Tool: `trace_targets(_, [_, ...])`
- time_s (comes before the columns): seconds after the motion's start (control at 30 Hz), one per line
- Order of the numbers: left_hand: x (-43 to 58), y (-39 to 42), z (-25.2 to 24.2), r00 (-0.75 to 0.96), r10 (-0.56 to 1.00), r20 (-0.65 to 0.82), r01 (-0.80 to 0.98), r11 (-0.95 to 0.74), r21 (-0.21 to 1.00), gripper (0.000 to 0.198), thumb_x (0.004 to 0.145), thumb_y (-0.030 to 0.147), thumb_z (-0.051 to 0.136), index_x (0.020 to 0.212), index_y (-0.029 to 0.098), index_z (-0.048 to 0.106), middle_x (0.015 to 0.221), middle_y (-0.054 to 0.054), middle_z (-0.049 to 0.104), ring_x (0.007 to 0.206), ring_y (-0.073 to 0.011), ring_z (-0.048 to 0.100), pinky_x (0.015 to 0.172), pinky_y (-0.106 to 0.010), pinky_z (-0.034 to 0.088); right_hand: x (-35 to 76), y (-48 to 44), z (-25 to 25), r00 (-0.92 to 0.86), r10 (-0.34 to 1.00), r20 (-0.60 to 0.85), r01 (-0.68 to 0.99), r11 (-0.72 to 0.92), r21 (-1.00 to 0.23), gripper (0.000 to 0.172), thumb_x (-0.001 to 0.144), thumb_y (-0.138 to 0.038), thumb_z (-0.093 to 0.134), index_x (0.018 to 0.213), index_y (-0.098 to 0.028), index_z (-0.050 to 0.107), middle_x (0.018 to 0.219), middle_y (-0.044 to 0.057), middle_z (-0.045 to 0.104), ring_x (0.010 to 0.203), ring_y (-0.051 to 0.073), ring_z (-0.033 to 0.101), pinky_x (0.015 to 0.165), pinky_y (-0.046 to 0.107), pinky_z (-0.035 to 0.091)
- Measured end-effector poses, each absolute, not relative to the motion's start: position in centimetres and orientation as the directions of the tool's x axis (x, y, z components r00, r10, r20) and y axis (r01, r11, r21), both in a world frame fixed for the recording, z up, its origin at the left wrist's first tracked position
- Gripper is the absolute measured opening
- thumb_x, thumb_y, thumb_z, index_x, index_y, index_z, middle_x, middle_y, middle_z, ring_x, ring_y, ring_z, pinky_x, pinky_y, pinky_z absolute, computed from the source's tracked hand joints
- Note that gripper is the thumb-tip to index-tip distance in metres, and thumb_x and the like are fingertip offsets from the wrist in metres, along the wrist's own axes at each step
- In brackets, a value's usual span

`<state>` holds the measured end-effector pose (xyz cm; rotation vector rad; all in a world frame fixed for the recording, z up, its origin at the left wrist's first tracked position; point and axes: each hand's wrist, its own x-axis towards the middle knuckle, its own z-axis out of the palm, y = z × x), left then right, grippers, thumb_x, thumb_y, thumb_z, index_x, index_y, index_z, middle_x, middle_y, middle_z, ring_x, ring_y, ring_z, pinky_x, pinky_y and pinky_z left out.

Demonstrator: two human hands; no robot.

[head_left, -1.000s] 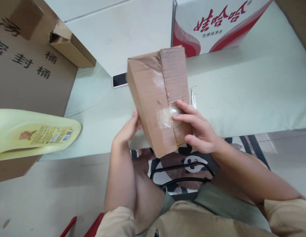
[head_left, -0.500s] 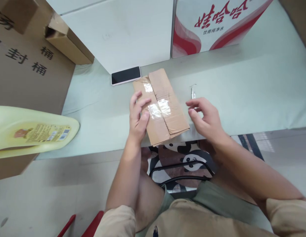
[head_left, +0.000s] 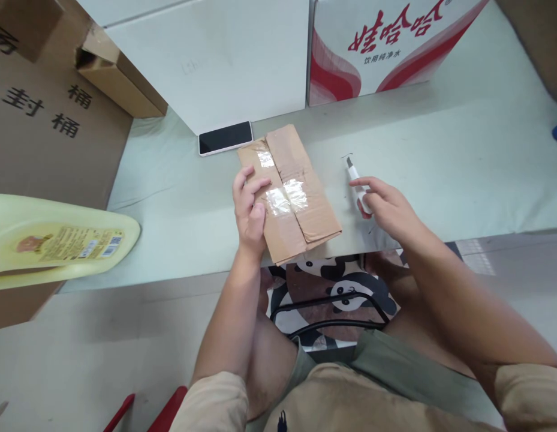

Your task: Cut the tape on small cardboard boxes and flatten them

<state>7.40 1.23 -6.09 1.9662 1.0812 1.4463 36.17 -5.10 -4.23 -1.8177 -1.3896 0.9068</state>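
Note:
A small brown cardboard box with clear tape patches lies flat on the pale green table, its near end over the table's edge. My left hand rests on the box's left side, fingers curled over its top. My right hand is to the right of the box, fingers closing round a small white utility knife whose blade end points away from me.
A phone lies face up behind the box. A white box and a red-and-white carton stand at the back. Large brown cartons and a yellow jug are at left. A panda-print stool is below.
The box was tipped up in both hands, then laid flat on the table. My right hand left it and moved right onto the white knife. My left hand stayed on the box.

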Motion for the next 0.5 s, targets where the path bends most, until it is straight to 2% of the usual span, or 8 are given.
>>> trace_targets(0.07, [7.6, 1.2, -6.1, 0.132, 0.805, 0.579, 0.318, -0.588, 0.744, 0.051, 0.099, 0.068, 0.040, 0.119, 0.030, 0.067, 0.150, -0.008, 0.052, 0.148, -0.0327, 0.045, 0.129, -0.054, 0.033, 36.3, -5.4, -3.6, 0.139, 0.989, -0.057, 0.235, -0.088, -0.968, 0.033, 0.082, -0.029, 0.047, 0.107, -0.023, 0.068, 0.070, 0.002, 0.064, 0.064, 0.021, 0.065, 0.065, 0.040, 0.057])
trace_targets(0.13, [7.9, 1.3, -6.1, 0.129, 0.798, 0.589, 0.306, -0.597, 0.741, 0.049, 0.100, 0.065, 0.040, 0.119, 0.029, 0.068, 0.150, -0.008, 0.052, 0.147, -0.0323, 0.045, 0.129, -0.054, 0.032, 36.3, -5.9, -3.0, 0.071, 0.994, 0.082, 0.043, 0.079, -0.996, 0.034, 0.082, -0.035, 0.054, 0.113, -0.025, 0.064, 0.082, 0.004, 0.071, 0.075, 0.024, 0.071, 0.072, 0.043, 0.060])
trace_targets(0.17, [8.0, 1.3, -6.1, 0.127, 0.794, 0.595, 0.296, -0.603, 0.741, 0.047, 0.100, 0.063, 0.041, 0.118, 0.029, 0.068, 0.149, -0.008, 0.052, 0.147, -0.0320, 0.045, 0.129, -0.054, 0.032, 36.2, -6.1, -2.7, 0.048, 0.987, 0.153, 0.012, 0.152, -0.988, 0.037, 0.082, -0.038, 0.059, 0.118, -0.026, 0.061, 0.090, 0.004, 0.073, 0.082, 0.025, 0.074, 0.076, 0.045, 0.062])
trace_targets(0.27, [8.2, 1.3, -6.2, 0.120, 0.785, 0.607, 0.279, -0.614, 0.739, 0.045, 0.101, 0.061, 0.041, 0.119, 0.029, 0.068, 0.149, -0.008, 0.052, 0.148, -0.0317, 0.044, 0.129, -0.053, 0.032, 35.8, -6.7, -1.9, -0.012, 0.963, 0.270, 0.089, 0.270, -0.959, 0.050, 0.084, -0.048, 0.067, 0.129, -0.030, 0.054, 0.112, 0.007, 0.077, 0.100, 0.029, 0.076, 0.088, 0.049, 0.063])
trace_targets(0.37, [8.2, 1.3, -6.2, 0.110, 0.790, 0.603, 0.317, -0.603, 0.732, 0.050, 0.100, 0.065, 0.038, 0.119, 0.029, 0.067, 0.149, -0.008, 0.053, 0.148, -0.0320, 0.045, 0.129, -0.054, 0.032, 35.3, -6.9, -1.4, -0.088, 0.964, 0.252, 0.184, 0.264, -0.947, 0.054, 0.086, -0.049, 0.063, 0.134, -0.029, 0.051, 0.121, 0.009, 0.077, 0.104, 0.030, 0.077, 0.088, 0.050, 0.063])
trace_targets(0.43, [8.2, 1.3, -6.2, 0.112, 0.799, 0.591, 0.349, -0.589, 0.729, 0.054, 0.100, 0.069, 0.036, 0.118, 0.029, 0.067, 0.148, -0.008, 0.053, 0.148, -0.0323, 0.045, 0.129, -0.055, 0.033, 35.0, -7.0, -1.4, -0.053, 0.971, 0.233, 0.298, 0.238, -0.925, 0.045, 0.086, -0.040, 0.065, 0.128, -0.028, 0.054, 0.111, 0.007, 0.079, 0.098, 0.027, 0.078, 0.084, 0.046, 0.063])
trace_targets(0.5, [8.1, 1.3, -6.2, 0.120, 0.807, 0.578, 0.359, -0.579, 0.732, 0.056, 0.099, 0.071, 0.035, 0.118, 0.029, 0.067, 0.149, -0.009, 0.053, 0.148, -0.0326, 0.045, 0.129, -0.055, 0.033, 34.9, -7.1, -1.6, 0.051, 0.967, 0.248, 0.429, 0.203, -0.880, 0.027, 0.089, -0.033, 0.065, 0.113, -0.027, 0.056, 0.091, 0.003, 0.080, 0.081, 0.023, 0.077, 0.075, 0.040, 0.061])
